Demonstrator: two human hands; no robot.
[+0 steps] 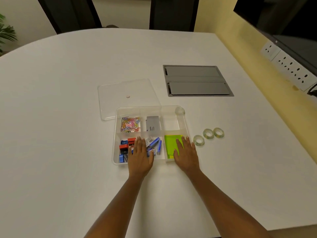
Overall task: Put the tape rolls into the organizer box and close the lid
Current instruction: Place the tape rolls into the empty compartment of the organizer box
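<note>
A clear plastic organizer box (115, 143) stands open on the white table, split into several compartments with paper clips, sharpeners, staple boxes and a green pad. Its clear lid (120, 95) lies flat behind it to the left. Three clear tape rolls (198, 140) (208, 133) (218, 132) lie in a row on the table right of the box. A fourth tape roll (180, 111) sits at the box's far right corner. My left hand (141, 155) rests flat over the front middle compartment. My right hand (186, 153) lies flat over the green pad, fingers apart, holding nothing.
A grey cable hatch (197, 80) is set into the table behind the box to the right. Wall sockets (291, 67) run along the yellow wall at the right. Dark chairs (173, 12) stand at the far side of the table.
</note>
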